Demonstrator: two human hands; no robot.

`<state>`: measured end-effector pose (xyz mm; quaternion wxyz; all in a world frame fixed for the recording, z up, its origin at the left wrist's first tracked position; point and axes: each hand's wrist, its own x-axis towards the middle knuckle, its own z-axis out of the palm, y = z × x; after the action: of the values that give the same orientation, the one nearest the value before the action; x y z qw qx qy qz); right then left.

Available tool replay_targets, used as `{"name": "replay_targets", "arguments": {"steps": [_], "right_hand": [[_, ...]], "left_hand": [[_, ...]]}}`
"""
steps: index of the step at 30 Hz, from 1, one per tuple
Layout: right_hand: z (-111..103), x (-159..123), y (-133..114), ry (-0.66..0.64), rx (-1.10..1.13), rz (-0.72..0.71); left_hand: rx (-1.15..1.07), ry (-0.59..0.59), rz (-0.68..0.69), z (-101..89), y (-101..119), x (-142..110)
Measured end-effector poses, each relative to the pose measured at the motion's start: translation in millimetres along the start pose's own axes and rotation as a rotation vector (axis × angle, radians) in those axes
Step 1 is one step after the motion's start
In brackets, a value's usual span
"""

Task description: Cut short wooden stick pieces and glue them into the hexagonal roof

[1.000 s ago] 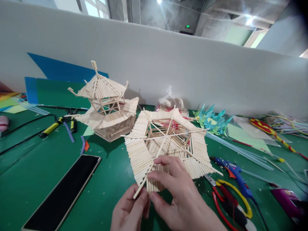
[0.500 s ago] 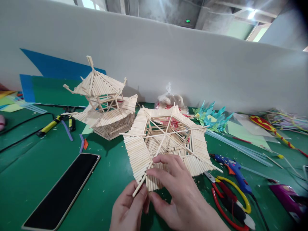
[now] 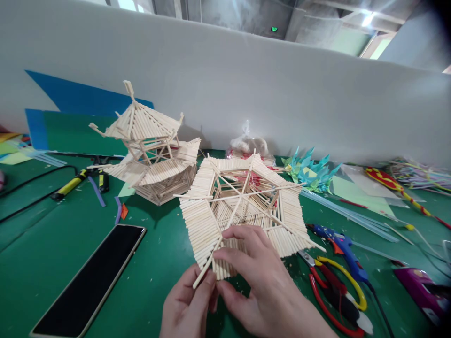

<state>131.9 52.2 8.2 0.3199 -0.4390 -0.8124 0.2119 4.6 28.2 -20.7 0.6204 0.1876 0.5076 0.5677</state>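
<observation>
I'd call this a craft workshop — just past the glue gun lie translucent sticks and paper sheets, left of it stands a stick-built pagoda, and high beyond it glows a green sign.

An off-white partition runs behind the green surface. Above its edge show a grey wall, a lit green sign, a bright window and a glowing ceiling light.
</observation>
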Motion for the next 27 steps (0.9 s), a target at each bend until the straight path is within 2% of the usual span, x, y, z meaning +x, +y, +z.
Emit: {"name": "replay_targets", "arguments": {"steps": [8,16,21,27], "right_hand": [[-4,3,-3,-0.02,0.001,-0.026],[-2,3,-2,-0.027,0.032,0.003],[-2,3,-4,-0.038,0.027,0.013],[-13,-7,-4,0.041,0.037,0.029]], "left_hand": [[-0.022,-0.021,-0.01,-2.4,-3,0],[-0.014,-0.023,0.008,0.0,-2,2],[-0.041,-0.031,-0.028,-2.0,-2,1],[-0.073,-0.063,-0.026,-6.0,-4,-1]]}}
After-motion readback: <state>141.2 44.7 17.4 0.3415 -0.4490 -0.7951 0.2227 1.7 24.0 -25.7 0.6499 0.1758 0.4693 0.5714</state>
